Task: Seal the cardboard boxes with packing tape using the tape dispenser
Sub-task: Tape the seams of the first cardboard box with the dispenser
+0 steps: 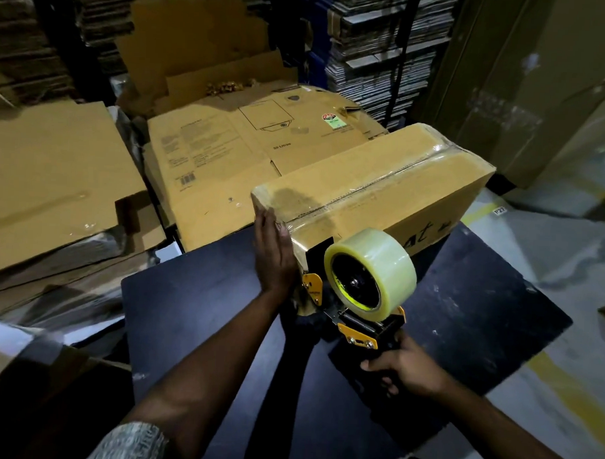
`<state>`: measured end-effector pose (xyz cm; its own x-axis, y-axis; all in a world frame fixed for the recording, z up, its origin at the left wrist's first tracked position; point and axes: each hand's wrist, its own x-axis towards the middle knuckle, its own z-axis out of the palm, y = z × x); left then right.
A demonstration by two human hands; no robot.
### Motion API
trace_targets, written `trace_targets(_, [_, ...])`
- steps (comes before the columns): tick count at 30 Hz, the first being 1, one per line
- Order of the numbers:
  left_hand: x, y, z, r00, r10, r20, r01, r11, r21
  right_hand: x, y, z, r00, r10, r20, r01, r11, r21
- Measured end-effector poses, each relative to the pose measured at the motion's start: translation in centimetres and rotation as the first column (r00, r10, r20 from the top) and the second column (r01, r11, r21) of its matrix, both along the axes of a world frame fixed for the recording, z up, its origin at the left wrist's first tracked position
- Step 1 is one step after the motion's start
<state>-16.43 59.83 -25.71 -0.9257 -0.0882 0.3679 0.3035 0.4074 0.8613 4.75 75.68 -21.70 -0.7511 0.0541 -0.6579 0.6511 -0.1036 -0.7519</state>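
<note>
Brown cardboard box (374, 190), taped along its top seam, lies at the dark table's (195, 301) far edge. Left hand (271, 259) presses flat, fingers straight, on its near end; right hand (404, 366) grips the yellow-black tape dispenser (357, 293) touching that end.

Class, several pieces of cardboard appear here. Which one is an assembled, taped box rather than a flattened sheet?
The box on the dark table, under the left hand. It is upright with clear tape along its top seam; the printed cardboard behind lies flat.
</note>
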Motion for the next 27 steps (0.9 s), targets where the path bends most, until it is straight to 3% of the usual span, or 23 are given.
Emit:
trace_targets(6, [-3.8,-3.3,1.6,0.978,-0.092,-0.185,0.031,0.951,-0.308,-0.1,0.1,0.2,1.0,-0.016,0.0,0.016,1.0,-0.004])
trace_targets(11, [-8.1,-4.7,4.5,0.989,-0.15,0.007,0.129,0.823,-0.553,-0.1,0.0,0.2,1.0,-0.029,0.005,0.029,0.999,-0.039])
trace_targets(14, [-8.9,-4.8,5.4,0.98,-0.185,0.075,0.192,0.772,-0.606,-0.2,-0.1,0.3,1.0,-0.019,-0.004,0.019,0.999,-0.033])
trace_targets(20, [-7.7,-3.4,6.8,0.966,-0.094,0.24,0.234,0.708,-0.666,-0.2,0.0,0.8,0.999,-0.007,-0.054,0.006,1.0,-0.025])
trace_targets(27, [-4.0,-3.6,5.5,0.934,-0.247,0.259,0.357,0.703,-0.615,-0.2,0.3,0.7,0.996,0.015,-0.092,-0.017,1.0,-0.02])
